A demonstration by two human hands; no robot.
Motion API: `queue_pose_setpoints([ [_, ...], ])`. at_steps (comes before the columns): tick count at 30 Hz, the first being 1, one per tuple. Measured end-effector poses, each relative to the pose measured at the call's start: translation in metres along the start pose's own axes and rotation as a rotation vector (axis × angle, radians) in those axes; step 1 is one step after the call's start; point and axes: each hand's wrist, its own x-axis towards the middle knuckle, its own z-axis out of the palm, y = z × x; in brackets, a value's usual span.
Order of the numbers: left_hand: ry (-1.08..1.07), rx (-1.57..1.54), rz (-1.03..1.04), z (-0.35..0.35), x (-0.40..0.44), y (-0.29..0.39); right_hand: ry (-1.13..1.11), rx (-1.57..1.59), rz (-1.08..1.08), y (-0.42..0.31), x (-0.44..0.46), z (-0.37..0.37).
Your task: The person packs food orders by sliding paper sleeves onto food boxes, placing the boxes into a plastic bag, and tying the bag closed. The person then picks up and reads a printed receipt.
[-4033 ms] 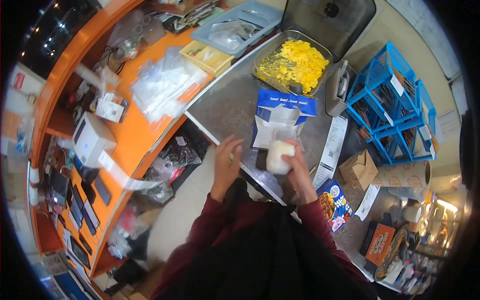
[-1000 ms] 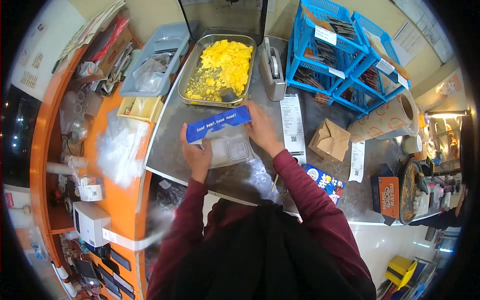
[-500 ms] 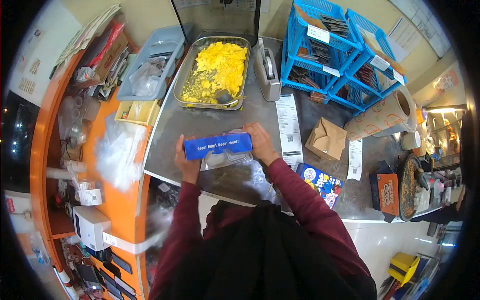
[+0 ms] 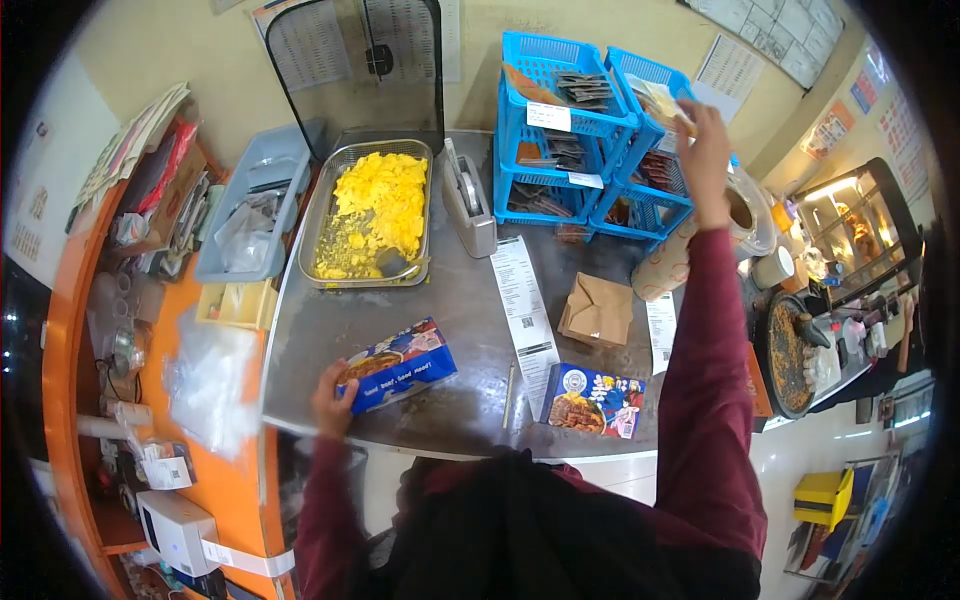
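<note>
My left hand (image 4: 333, 400) grips the left end of a closed blue food box (image 4: 405, 365), which rests tilted on the metal counter (image 4: 455, 310). Lettering runs along its front side and a food picture shows on top. Up at the right, my right hand (image 4: 705, 150) reaches to the top of the right-hand blue basket stack (image 4: 645, 135), by some pale packets (image 4: 658, 100). Its fingers are bent together; whatever lies between their tips is hidden. A second blue food box (image 4: 593, 402) lies near the counter's front edge, beside a long paper receipt (image 4: 527, 320).
A metal tray of yellow food (image 4: 380, 210) stands at the back left, beside a grey metal holder (image 4: 467, 205). Near the middle are a brown carton (image 4: 597, 310) and a paper roll (image 4: 663, 265). An orange shelf (image 4: 220, 480) flanks the counter on the left.
My right hand has left the blue box and moved up and right to the baskets. The box, in my left hand, is now down on the counter with its top showing. The view has shifted.
</note>
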Motion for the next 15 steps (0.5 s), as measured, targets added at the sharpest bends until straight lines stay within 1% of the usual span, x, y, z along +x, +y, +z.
queue_pose_setpoints([
  [2,-0.004,-0.020,-0.034,-0.001,0.002,0.005,-0.335,-0.168,0.165,0.049,0.030,0.014],
  [3,-0.006,-0.028,-0.054,-0.002,0.003,0.007,-0.479,-0.263,0.191,0.051,0.039,0.020],
  [5,0.002,0.017,-0.004,0.001,0.004,-0.002,-0.777,-0.448,0.239,0.048,0.057,0.025],
  [6,0.007,0.048,0.013,0.001,0.003,-0.010,-0.788,-0.479,0.244,0.049,0.065,0.029],
  [7,-0.006,0.321,0.315,-0.002,0.006,-0.018,-0.805,-0.501,0.243,0.055,0.068,0.035],
  [8,0.000,0.370,0.376,-0.008,0.010,-0.005,-0.670,-0.475,0.112,0.069,0.063,0.039],
  [9,0.007,0.415,0.437,-0.009,0.015,0.009,-0.586,-0.377,0.173,0.079,0.065,0.043],
  [11,0.008,0.403,0.384,-0.009,0.019,0.011,-0.396,-0.134,0.224,0.063,0.065,0.028],
  [13,0.013,0.364,0.354,-0.009,0.025,0.011,-0.241,0.153,0.222,0.013,0.050,0.001],
  [15,0.019,0.301,0.331,-0.007,0.027,0.009,-0.320,0.521,0.082,-0.031,0.023,-0.024],
])
